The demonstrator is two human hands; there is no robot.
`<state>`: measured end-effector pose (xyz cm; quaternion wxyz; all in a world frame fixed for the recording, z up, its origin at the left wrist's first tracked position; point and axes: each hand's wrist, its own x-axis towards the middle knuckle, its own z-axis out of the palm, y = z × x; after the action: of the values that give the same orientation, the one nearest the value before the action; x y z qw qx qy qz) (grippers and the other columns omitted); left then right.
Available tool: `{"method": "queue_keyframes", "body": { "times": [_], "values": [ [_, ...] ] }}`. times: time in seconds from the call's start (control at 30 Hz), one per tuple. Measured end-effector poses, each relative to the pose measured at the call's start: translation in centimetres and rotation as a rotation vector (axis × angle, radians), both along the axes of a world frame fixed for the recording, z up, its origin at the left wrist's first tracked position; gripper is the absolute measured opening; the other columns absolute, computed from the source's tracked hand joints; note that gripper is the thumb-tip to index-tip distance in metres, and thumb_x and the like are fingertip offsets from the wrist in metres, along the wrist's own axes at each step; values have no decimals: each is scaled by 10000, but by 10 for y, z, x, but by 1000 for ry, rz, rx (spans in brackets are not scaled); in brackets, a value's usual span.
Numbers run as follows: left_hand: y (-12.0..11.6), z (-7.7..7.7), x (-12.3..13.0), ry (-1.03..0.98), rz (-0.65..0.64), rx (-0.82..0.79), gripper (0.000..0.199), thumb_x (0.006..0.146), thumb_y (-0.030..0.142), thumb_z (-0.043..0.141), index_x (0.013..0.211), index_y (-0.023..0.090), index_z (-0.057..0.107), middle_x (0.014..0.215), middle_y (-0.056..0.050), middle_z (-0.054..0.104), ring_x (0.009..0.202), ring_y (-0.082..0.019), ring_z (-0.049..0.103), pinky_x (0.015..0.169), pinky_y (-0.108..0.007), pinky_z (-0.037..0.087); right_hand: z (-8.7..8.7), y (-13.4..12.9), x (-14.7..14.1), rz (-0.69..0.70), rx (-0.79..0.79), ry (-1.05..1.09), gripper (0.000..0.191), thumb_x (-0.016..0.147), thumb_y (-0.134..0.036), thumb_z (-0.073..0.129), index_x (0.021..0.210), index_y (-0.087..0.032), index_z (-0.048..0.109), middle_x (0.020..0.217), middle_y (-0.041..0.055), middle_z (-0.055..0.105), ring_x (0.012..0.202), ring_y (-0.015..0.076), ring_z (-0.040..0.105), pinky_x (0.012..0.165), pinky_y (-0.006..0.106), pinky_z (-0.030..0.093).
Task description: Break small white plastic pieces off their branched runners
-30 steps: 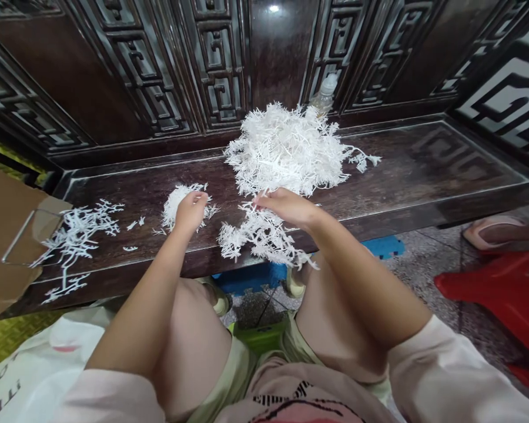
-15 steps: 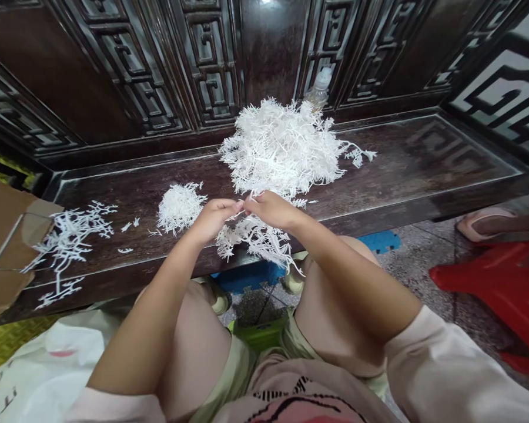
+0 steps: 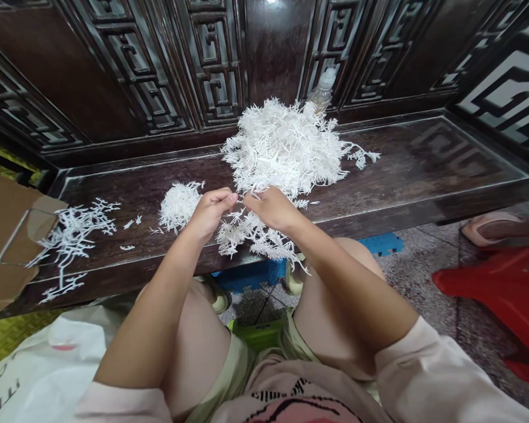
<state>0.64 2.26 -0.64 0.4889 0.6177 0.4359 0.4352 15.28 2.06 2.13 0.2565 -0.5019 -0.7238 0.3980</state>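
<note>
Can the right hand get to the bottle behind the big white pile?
Probably yes, but not straight. The right hand is at the big pile of white sprigs, which lies between it and the plastic bottle. It would have to stretch over the pile.

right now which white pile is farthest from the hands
The thin scatter of white sprigs by the cardboard at the bench's left end; the other piles are thicker and sit near the hands.
</note>
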Motion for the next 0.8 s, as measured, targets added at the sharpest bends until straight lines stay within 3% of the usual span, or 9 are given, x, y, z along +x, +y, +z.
{"method": "queue_keyframes", "body": {
  "times": [0.17,0.43,0.57,0.63,0.7,0.8],
  "values": [
    [-6,2,11,-17,71,3,332,700,352,520,466,165,376,554,16,306,548,-101,312,559,-251,283,2,-2,6,-87,-42,40,244,745,-274,373,523,-173,353,480,-38,300,489,71,275,498,242,219],
    [-14,-1,21,-87,94,-69,327,694,351,519,473,169,361,553,14,303,548,-105,318,592,-265,332,-1,-4,3,-34,35,7,215,742,-234,391,539,-170,360,509,-35,309,520,75,273,539,247,243],
    [-25,15,17,-154,42,-52,333,729,366,487,485,173,367,577,1,339,587,-115,373,643,-284,363,-8,6,18,-125,-1,-46,204,757,-238,412,567,-166,403,551,-6,366,525,83,307,534,259,260],
    [-27,26,7,-173,108,3,355,759,391,435,486,178,351,593,-11,371,635,-131,417,680,-297,375,-10,15,35,-254,-86,-83,222,783,-293,398,608,-161,428,555,7,378,503,88,318,509,267,254],
    [-20,28,-10,-127,262,62,362,763,409,420,488,184,349,569,-10,373,634,-135,429,676,-290,378,-11,22,48,-294,-82,-158,260,790,-332,392,597,-161,430,513,-2,341,474,88,295,495,275,233],
    [3,11,-41,149,420,49,299,702,393,505,501,180,446,536,-4,417,579,-120,428,601,-252,367,-11,23,50,-178,-64,-201,282,785,-338,410,567,-160,429,481,-11,310,457,85,275,489,278,210]
  ]
}}
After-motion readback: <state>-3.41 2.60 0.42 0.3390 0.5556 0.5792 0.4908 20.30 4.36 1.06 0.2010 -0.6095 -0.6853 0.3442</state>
